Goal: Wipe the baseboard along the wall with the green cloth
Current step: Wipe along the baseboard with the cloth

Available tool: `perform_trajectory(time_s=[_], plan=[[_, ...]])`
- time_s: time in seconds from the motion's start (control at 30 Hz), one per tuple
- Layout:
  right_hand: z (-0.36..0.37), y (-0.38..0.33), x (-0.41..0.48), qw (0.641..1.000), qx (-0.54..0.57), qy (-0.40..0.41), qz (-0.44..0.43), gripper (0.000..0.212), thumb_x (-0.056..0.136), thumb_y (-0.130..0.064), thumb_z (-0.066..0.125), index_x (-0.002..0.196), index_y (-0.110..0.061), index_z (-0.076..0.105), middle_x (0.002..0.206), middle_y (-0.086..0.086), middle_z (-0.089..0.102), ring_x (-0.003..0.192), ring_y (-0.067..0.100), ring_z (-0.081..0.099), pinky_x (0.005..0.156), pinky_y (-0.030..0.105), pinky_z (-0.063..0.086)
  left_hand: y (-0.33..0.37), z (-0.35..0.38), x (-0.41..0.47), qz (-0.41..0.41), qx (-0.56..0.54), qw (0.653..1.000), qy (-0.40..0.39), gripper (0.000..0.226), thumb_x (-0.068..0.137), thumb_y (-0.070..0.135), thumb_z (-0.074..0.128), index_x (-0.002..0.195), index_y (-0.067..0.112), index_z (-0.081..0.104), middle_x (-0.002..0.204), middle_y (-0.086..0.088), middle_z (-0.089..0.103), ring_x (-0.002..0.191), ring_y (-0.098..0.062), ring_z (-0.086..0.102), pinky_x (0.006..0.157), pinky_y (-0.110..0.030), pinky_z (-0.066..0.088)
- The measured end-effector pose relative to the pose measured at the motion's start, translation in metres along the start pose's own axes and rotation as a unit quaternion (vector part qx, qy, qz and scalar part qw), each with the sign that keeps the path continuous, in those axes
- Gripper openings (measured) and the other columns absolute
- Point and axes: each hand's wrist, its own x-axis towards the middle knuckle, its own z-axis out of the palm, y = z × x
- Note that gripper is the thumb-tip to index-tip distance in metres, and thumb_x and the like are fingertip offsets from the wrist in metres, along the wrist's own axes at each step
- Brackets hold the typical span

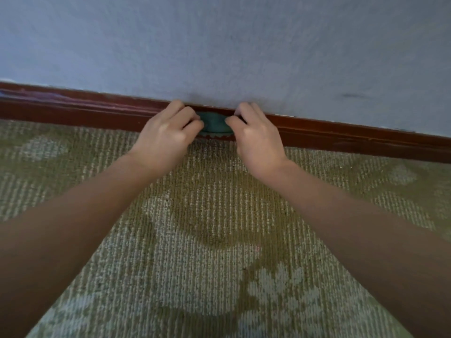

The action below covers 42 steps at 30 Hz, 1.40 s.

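Here both hands, left and right, pinch the bunched green cloth, scalloped-edged, against the dark-red baseboard.

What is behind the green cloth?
The reddish-brown baseboard runs behind the green cloth, which the left hand and right hand hold against it. The stretch directly behind is covered.

Most of the green cloth is tucked behind the left hand and right hand pinching it at the baseboard. Only a middle patch shows, so its full shape is anyone's guess. The baseboard runs off both side edges, and its left end is smeary. Just above its right stretch, a dark smudge is too blurry to read.
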Motion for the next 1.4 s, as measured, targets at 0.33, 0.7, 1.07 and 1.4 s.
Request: perform_trajectory(time_s=[0.33, 0.7, 1.07, 1.4], plan=[[0.017, 0.004, -0.021, 0.998, 0.021, -0.038, 0.044, 0.019, 0.087, -0.001, 0.046, 0.099, 0.001, 0.06, 0.099, 0.018, 0.052, 0.086, 0.029, 0.048, 0.066, 0.027, 0.027, 0.019, -0.004, -0.008, 0.049, 0.03, 0.995, -0.079, 0.021, 0.062, -0.025, 0.065, 0.072, -0.006, 0.063, 0.072, -0.02, 0.057, 0.061, -0.03, 0.053, 0.05, -0.034, 0.044], [0.006, -0.004, 0.003, 0.997, -0.053, -0.021, -0.061, 0.022, 0.05, 0.018, 0.071, 0.059, 0.002, 0.058, 0.065, 0.019, 0.056, 0.056, 0.027, 0.055, 0.043, 0.019, 0.022, -0.01, 0.0, -0.004, 0.115, 0.094, 0.986, -0.071, 0.024, 0.08, -0.017, 0.045, 0.068, -0.002, 0.06, 0.066, -0.016, 0.053, 0.055, -0.026, 0.05, 0.048, -0.033, 0.04], [0.024, -0.024, 0.009, 0.999, -0.01, -0.028, -0.015, 0.021, 0.054, 0.018, 0.074, 0.066, 0.005, 0.062, 0.07, 0.021, 0.057, 0.063, 0.032, 0.056, 0.044, 0.02, 0.026, -0.023, -0.004, -0.019, 0.088, 0.092, 0.988, -0.083, 0.022, 0.078, -0.019, 0.051, 0.067, -0.002, 0.059, 0.069, -0.018, 0.055, 0.059, -0.028, 0.052, 0.051, -0.036, 0.044], [0.013, -0.038, -0.024, 0.997, 0.039, -0.023, 0.061, 0.036, 0.052, 0.023, 0.072, 0.084, 0.007, 0.067, 0.076, 0.023, 0.057, 0.069, 0.033, 0.056, 0.048, 0.024, 0.031, -0.003, -0.015, -0.039, 0.051, 0.05, 0.994, -0.08, 0.021, 0.064, -0.024, 0.065, 0.076, -0.006, 0.063, 0.08, -0.022, 0.062, 0.074, -0.037, 0.058, 0.063, -0.043, 0.05]])
